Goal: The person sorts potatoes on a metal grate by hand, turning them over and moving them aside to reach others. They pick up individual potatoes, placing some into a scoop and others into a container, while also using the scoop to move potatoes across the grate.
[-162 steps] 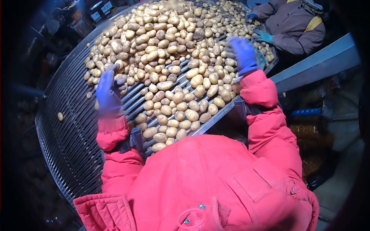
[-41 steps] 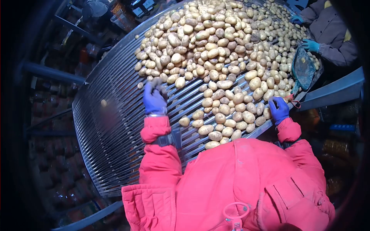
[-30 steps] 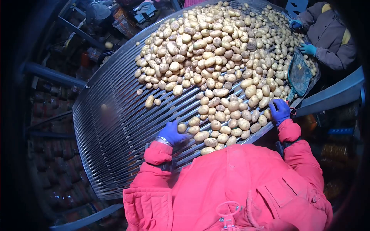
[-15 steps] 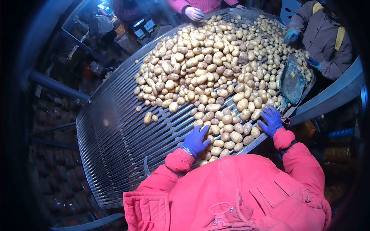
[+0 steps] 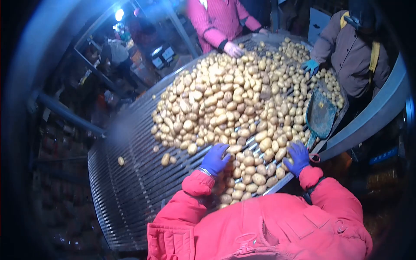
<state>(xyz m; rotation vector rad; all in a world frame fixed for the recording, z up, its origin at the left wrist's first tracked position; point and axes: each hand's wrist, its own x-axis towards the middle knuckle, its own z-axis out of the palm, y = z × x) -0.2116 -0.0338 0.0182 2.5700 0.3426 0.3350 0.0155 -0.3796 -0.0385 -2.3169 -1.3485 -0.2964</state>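
Note:
A large heap of potatoes (image 5: 212, 97) covers the far and middle part of a slatted metal sorting table (image 5: 130, 190). Nearer to me, a smaller group of potatoes (image 5: 249, 177) lies between my two hands. My left hand (image 5: 214, 160), in a purple-blue glove, rests at the left side of this group, fingers stretched forward and slightly curved. On the other side, my right hand (image 5: 297, 159), gloved the same way, touches potatoes near the table's right edge with its fingers spread. Neither hand grips a potato that I can see.
A green scoop (image 5: 320, 113) lies on potatoes at the right edge, beside a curved metal beam (image 5: 368, 115). Across the table, a person in pink (image 5: 219, 21) reaches to the heap. Another in a dark jacket (image 5: 353, 54) stands at the right. Single potatoes (image 5: 121, 161) lie on the left slats.
The view has tilted up. My left hand has moved forward along the near potatoes, its fingers less spread. The right-hand person's gloved hand has moved left over the potatoes. A lone potato now shows far left.

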